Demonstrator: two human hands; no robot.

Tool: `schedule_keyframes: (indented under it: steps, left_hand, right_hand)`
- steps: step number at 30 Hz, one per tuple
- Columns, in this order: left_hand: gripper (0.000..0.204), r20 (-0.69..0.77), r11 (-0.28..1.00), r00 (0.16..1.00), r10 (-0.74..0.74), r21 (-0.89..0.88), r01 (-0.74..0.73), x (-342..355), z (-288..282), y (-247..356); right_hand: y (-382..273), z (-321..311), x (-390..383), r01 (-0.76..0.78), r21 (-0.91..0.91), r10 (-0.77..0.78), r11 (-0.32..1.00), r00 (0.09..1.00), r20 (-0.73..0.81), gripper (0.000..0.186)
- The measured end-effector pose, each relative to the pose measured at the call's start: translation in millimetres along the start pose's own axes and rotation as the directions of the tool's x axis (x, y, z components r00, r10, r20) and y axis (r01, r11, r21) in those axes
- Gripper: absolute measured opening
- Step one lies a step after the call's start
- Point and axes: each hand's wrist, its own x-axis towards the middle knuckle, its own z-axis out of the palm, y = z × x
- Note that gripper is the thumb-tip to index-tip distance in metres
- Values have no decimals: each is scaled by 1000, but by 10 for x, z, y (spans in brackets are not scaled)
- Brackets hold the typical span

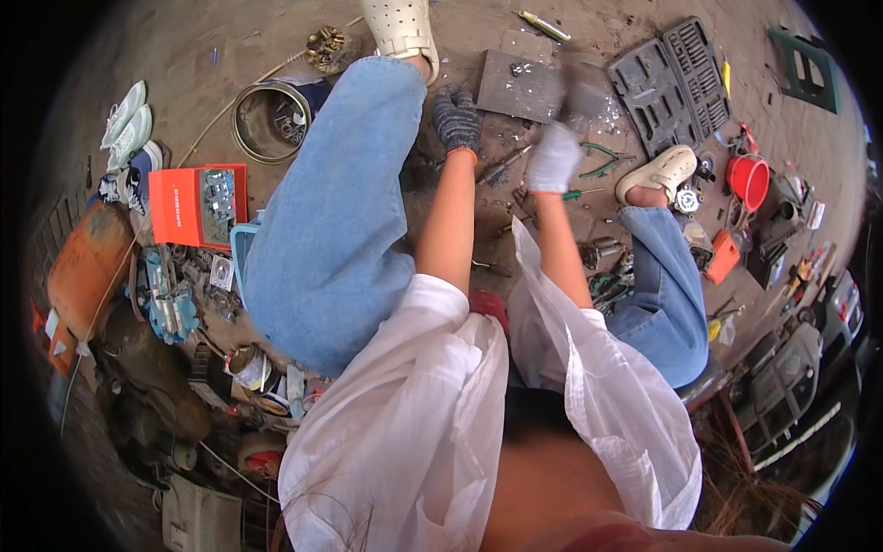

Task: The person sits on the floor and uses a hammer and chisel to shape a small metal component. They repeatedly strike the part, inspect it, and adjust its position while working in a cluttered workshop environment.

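My left hand (pixel 456 120), in a dark grey knit glove, rests by the left edge of a flat metal plate (pixel 504 88). Its fingers are bent and close together; what they hold, if anything, is hidden. Small shiny bits (pixel 522 68) lie on the plate. My right hand (pixel 554 158), in a pale glove and smeared by motion, is closed on what looks like a hammer (pixel 585 85), its dark head blurred over the plate's right side. Green-handled pliers (pixel 600 160) and a green-handled screwdriver (pixel 583 194) lie just right of that hand.
An open tool case (pixel 647 90) lies beyond at the right, near a red bucket (pixel 747 180). Left of my leg stand a metal tin (pixel 241 118) with pieces inside and a red box (pixel 175 207) of small metal parts. Brass-coloured pieces (pixel 326 46) sit farther off.
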Motion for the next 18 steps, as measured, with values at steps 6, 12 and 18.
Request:
schedule_keyframes:
  steps: [6,12,18]
  left_hand:
    - [20,-57,996,995,82,47,-80,109,-23,97]
    - [29,150,948,961,234,186,-260,-4,70,355]
    - [40,76,848,946,314,425,-316,152,242,320]
  right_hand:
    - [224,555,-269,-326,64,293,943,908,300,73]
    - [210,268,-434,-607,257,527,752,788,319,67]
    - [423,83,-626,-674,283,611,682,738,286,60]
